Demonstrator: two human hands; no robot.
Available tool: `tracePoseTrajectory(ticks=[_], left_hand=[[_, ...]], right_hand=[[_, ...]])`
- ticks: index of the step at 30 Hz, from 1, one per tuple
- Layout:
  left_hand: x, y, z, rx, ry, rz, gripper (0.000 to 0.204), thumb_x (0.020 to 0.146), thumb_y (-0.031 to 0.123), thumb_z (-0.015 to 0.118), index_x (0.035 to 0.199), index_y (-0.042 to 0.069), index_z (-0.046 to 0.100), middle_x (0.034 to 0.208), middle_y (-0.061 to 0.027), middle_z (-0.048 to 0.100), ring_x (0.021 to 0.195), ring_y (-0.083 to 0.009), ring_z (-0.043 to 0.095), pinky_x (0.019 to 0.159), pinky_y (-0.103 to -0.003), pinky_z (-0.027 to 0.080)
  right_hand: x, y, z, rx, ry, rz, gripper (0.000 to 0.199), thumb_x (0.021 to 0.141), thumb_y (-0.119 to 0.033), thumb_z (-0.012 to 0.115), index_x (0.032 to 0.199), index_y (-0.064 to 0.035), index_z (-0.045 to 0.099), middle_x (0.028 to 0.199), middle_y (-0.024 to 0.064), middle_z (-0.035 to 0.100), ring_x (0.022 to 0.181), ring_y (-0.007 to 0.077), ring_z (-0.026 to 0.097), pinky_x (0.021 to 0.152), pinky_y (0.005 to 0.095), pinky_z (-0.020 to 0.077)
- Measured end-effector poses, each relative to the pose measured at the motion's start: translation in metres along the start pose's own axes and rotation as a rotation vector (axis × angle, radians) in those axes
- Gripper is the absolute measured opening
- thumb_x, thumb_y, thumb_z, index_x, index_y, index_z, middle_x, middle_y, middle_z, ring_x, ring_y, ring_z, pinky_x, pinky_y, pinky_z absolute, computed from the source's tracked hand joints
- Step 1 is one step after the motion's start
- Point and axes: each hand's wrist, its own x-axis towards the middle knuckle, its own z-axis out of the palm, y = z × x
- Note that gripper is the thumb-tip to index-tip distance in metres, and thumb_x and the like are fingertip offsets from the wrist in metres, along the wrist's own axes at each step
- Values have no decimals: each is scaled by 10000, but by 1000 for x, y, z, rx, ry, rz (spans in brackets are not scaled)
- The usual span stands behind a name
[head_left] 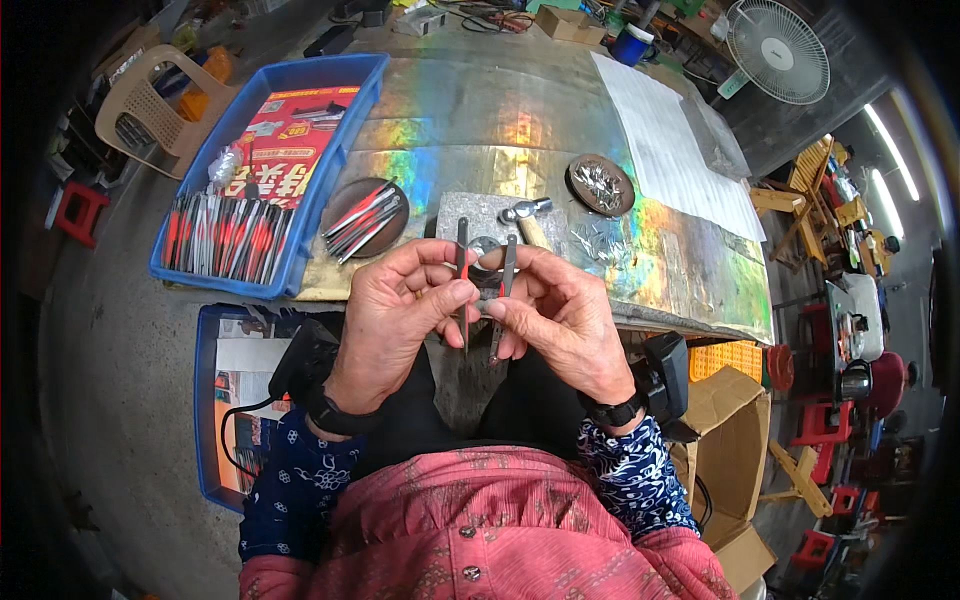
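My left hand (405, 305) pinches a slim dark strip (462, 240) between thumb and fingers, upright, with some red showing along it. Opposite it, my right hand (558, 315) grips a second slim dark strip (509, 255) with a small hole at its upper end. The strips stand apart, side by side, just above the table's near edge. Behind the fingers sits a small round metal part (485, 245), partly covered. A hammer (535, 220) lies just beyond my right hand on a grey block (462, 206). My fingers hide what lies between the two thumbs.
At the left, a blue tray (340, 115) holds rows of slim red, black and white pieces. More such pieces lie across a round dish (395, 222). A brown dish (628, 203) contains small metal bits; others lie loose beside it. A cardboard box (735, 440) stands at right.
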Motion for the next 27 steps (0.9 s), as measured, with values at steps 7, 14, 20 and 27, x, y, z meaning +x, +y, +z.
tracePoseTrajectory(ticks=[7, 14, 20, 27], left_hand=[[-7, -8, 5, -36, 18, -38, 206, 903, 71, 656, 1068, -47, 625, 860, -82, 672, 702, -103, 641, 516, -199, 530], [-7, -11, 7, -14, -16, -68, 153, 903, 29, 639, 1037, -43, 626, 872, -89, 673, 684, -114, 651, 540, -213, 551], [-8, -12, 8, -49, -37, -89, 162, 900, 30, 644, 1043, -44, 625, 849, -89, 672, 677, -113, 650, 546, -219, 557], [-9, -14, 8, -20, -48, -82, 165, 907, 43, 641, 1045, -47, 625, 838, -86, 669, 673, -108, 647, 544, -214, 555]], right_hand=[[-9, 10, 4, -2, -21, -31, 505, 905, -71, 656, 1372, -42, 466, 694, -16, 574, 563, 42, 562, 493, 191, 441], [-12, 14, 4, -18, 5, -32, 506, 906, -68, 654, 1370, -17, 458, 696, -7, 568, 567, 53, 571, 492, 197, 447], [-14, 17, 4, 16, 28, -17, 523, 884, 15, 644, 1367, 29, 441, 718, 42, 586, 570, 102, 604, 511, 219, 499], [-17, 19, 5, -7, 30, -8, 518, 883, 16, 645, 1360, 33, 445, 717, 47, 594, 572, 101, 605, 507, 216, 496]])
